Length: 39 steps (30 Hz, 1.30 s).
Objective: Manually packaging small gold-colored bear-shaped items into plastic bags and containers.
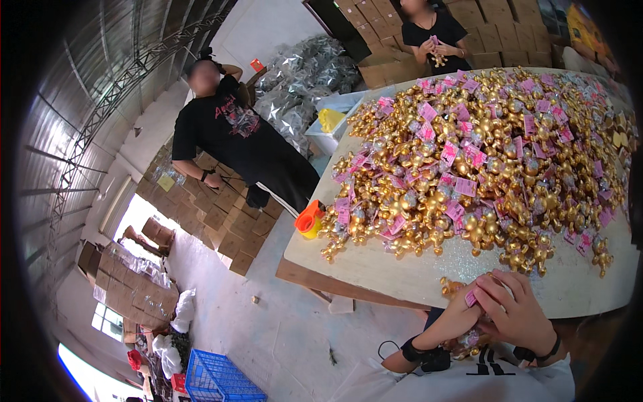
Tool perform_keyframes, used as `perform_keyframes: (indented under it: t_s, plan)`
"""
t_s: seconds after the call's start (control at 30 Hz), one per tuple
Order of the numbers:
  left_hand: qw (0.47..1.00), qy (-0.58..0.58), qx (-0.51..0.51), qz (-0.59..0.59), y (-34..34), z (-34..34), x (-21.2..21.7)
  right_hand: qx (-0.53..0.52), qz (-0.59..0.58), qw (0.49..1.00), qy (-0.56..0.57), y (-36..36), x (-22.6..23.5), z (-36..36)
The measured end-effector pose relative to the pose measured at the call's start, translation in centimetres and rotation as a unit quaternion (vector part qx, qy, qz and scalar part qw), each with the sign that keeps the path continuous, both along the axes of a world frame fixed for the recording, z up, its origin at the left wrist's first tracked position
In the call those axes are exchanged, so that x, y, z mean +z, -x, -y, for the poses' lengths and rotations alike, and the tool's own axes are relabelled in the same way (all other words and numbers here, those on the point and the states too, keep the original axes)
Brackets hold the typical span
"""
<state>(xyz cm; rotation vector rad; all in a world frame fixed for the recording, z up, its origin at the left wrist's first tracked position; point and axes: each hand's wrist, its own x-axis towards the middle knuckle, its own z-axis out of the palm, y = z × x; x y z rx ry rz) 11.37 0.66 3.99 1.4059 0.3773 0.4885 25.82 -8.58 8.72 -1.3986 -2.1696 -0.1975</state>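
Close to the table's near edge, my left hand (450, 323) and my right hand (514, 313) come together, fingers curled round a small shiny gold figurine (451, 287). A bit of its pink tag (471, 298) shows between them; most of the figurine is hidden by my fingers. More gold pieces (469, 343) show below my hands, against my white clothing; whether they belong to the same figurine I cannot tell. Beyond my hands, a large heap of gold figurines (462, 181) with pink tags covers much of the pale table (375, 275). Silvery glitter (469, 261) lies along the heap's near side.
An orange and yellow tape dispenser (309, 220) sits at the table's left edge. One person (234, 127) stands left of the table; another (439, 40) across it holds a gold figurine. Stacked cartons (214, 214), silvery bags (301, 74) and a blue crate (221, 378) occupy the floor.
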Motion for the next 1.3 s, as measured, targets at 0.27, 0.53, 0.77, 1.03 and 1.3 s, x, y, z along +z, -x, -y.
perform_keyframes:
  t_s: [0.27, 0.53, 0.77, 1.03, 1.3]
  plan:
    - [0.990, 0.084, -0.061, -0.096, -0.4, 0.4, 0.0, 0.022, 0.056, 0.993, -0.099, -0.4, -0.9, -0.7]
    - [0.994, 0.084, -0.060, -0.035, -0.1, 1.4, -1.2, 0.016, 0.031, 0.994, -0.103, 0.0, -0.2, -0.4]
    - [0.981, -0.047, -0.053, -0.179, 0.9, 1.8, -0.1, 0.033, 0.036, 0.992, -0.117, 1.1, -1.5, 0.2]
    - [0.987, 0.127, 0.040, -0.088, 2.0, 3.7, -1.0, 0.063, -0.092, 0.993, 0.037, -1.0, -1.3, 2.2]
    - [0.958, 0.244, 0.068, 0.136, 6.1, 1.5, -2.1, -0.240, -0.141, 0.960, 0.042, -7.5, -10.1, 6.0]
